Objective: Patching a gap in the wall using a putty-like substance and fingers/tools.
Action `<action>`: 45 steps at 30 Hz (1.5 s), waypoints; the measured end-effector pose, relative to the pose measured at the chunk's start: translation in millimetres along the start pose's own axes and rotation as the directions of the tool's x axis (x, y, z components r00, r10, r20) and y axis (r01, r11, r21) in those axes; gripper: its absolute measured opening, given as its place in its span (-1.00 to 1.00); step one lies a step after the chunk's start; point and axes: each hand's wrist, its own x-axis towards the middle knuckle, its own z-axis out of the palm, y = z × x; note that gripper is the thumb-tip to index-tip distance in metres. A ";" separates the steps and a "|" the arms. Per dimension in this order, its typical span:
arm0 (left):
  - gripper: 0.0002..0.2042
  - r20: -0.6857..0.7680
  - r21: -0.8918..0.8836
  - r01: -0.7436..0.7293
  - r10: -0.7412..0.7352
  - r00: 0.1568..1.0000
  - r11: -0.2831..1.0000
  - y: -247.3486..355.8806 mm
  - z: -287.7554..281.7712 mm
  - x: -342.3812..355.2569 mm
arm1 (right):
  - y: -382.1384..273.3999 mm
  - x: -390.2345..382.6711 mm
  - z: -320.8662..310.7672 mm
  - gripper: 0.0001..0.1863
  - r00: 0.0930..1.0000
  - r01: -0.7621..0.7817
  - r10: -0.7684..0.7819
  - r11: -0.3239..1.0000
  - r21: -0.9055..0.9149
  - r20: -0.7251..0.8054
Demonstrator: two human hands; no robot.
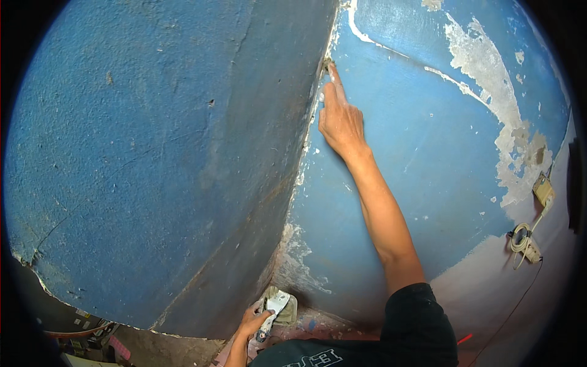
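My right hand reaches up to the inner corner where two blue walls meet. Its index finger is stretched out, the tip touching a greyish patch of filler in the corner seam; the other fingers are bent. White smears show on its fingers. Low down, my left hand is closed around a putty knife whose blade is coated with white paste. A grey-green, roughly square piece shows behind the blade; whether the hand holds it too is unclear.
The left wall is rough dark blue. On the right wall, paint has peeled in grey patches, with white filler lines. A socket and a coiled cable hang at the right. Assorted items lie at lower left.
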 end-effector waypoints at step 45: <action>-0.17 0.002 -0.062 0.083 -0.083 0.997 0.995 -13.3 2.6 -11.2 | 19.8 15.2 -10.6 -0.79 0.988 0.097 -0.075 0.983 -0.157 0.137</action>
